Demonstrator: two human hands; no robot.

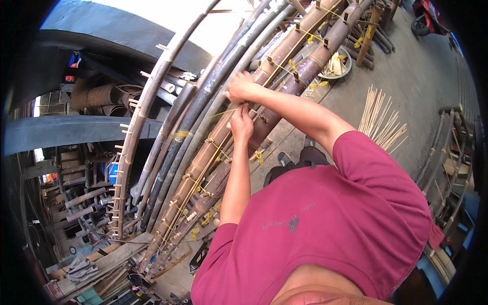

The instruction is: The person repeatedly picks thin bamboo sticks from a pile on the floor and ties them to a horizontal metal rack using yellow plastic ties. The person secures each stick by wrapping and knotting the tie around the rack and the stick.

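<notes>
Two long brown bamboo poles (207, 155) lie side by side before me, with short pegs standing along them. Yellow cord (223, 113) runs between the pegs and crosses under my hands. My left hand (241, 125) is closed at the pole, its fingertips pinched on the cord. Just beyond it my right hand (241, 87) is over the same pole. Its fingers are smeared by motion, so whether they grip anything is unclear. The darker bamboo pole (267, 124) passes beneath my right forearm.
Several grey and dark poles (203, 101) lie beyond, with a curved pegged pole (133, 133) at the left. Thin sticks (381, 119) lie on the floor at the right, near a basin (345, 65) of bamboo pieces. A red motorcycle (431, 18) stands far right.
</notes>
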